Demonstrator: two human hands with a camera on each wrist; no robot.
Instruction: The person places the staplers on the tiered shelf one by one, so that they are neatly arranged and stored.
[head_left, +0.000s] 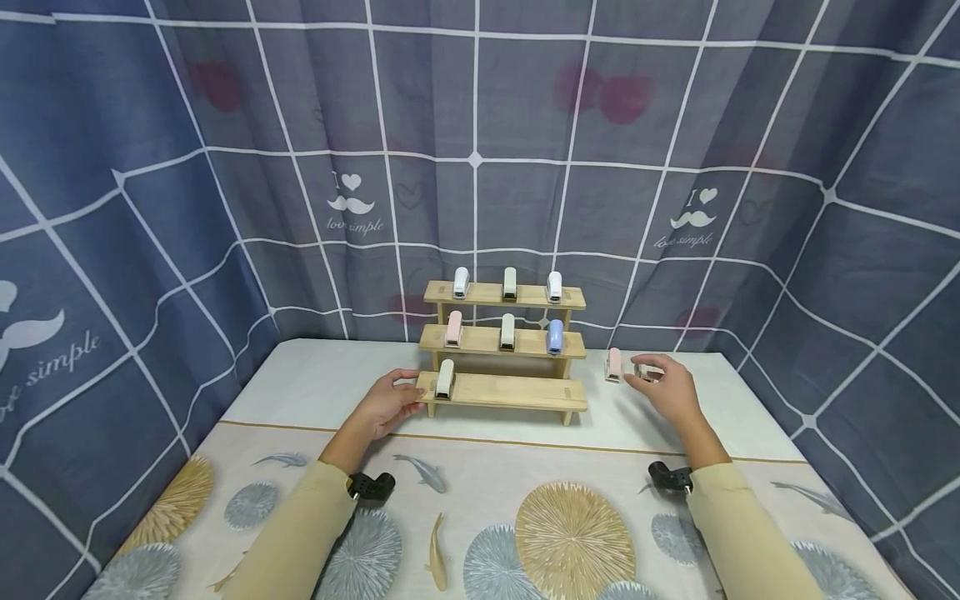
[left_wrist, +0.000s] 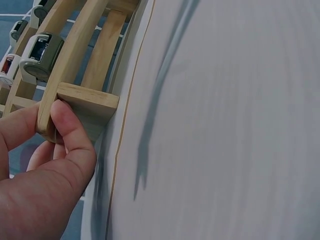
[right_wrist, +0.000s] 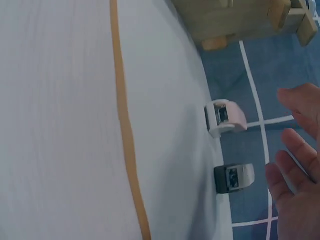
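A three-tier wooden stand (head_left: 517, 390) holds several mini staplers. My left hand (head_left: 390, 402) grips the left end of its lowest board, thumb on the near edge (left_wrist: 65, 112). Close by on that board sits a white-topped stapler (head_left: 446, 378), its dark base visible in the left wrist view. My right hand (head_left: 670, 387) hovers at a grey-and-dark stapler (head_left: 643, 372), with thumb and fingers spread. The right wrist view shows a gap between these fingers and that stapler. Beside it, a pink-and-white stapler (right_wrist: 227, 117) stands on the white table surface.
The middle board carries a pink stapler (head_left: 453, 328), a pale green one (head_left: 507, 332) and a blue one (head_left: 555, 337). Three light-coloured staplers stand on the top board (head_left: 483, 291). A checked curtain (head_left: 420, 200) hangs behind; a patterned cloth (head_left: 420, 533) covers the front.
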